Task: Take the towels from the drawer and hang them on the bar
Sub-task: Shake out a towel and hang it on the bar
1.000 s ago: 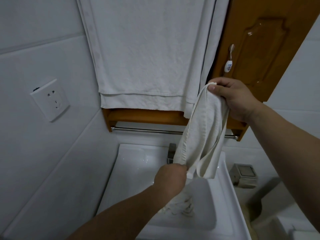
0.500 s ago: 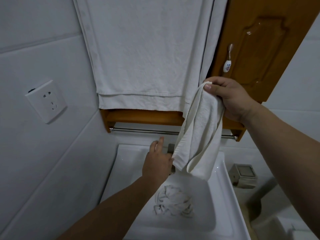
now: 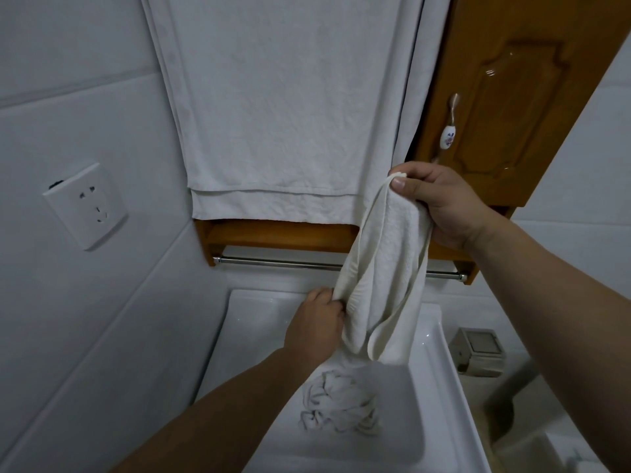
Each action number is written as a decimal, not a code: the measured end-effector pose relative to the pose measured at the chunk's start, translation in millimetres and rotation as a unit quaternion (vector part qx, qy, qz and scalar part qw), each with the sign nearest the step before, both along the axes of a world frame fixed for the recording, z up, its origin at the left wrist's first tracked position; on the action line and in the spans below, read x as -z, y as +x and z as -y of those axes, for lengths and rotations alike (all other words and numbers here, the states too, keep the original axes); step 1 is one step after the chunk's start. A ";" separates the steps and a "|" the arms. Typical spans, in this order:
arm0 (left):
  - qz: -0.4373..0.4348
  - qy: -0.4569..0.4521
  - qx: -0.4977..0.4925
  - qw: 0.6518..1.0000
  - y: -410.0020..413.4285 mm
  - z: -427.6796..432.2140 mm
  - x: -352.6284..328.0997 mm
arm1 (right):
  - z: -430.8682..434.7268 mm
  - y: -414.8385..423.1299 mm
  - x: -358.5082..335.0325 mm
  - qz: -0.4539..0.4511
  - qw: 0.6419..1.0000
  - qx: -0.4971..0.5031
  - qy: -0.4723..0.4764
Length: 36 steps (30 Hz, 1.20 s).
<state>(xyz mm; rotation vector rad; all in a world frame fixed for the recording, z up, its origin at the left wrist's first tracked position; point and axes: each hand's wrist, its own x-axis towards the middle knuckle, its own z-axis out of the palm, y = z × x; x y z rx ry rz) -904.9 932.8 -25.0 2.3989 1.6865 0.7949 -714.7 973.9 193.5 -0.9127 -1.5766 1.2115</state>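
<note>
1. White cloth, the small towel (image 3: 386,274) hangs limp in front of the bar (image 3: 280,263).
2. Our right hand (image 3: 444,203) pinches its top corner; our left hand (image 3: 317,322) grips its lower edge.
3. We judge it light, soft and floppy; two corners, spread apart, suit draping best.

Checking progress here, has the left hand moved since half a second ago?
Yes. The left hand shifted right from below the bar and now grips the towel.
</note>
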 end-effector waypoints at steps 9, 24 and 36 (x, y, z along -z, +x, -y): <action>0.045 0.016 -0.006 0.999 -2.4 13.8 5.7 | -4.9 10.8 0.8 0.013 0.998 0.057 -0.003; -0.046 0.067 0.076 0.994 -28.1 -0.1 23.3 | -9.3 19.3 -1.3 0.022 0.995 0.094 -0.003; 0.079 -0.043 -0.002 0.996 -32.4 10.9 5.8 | -11.0 21.1 0.5 0.040 0.990 0.136 0.000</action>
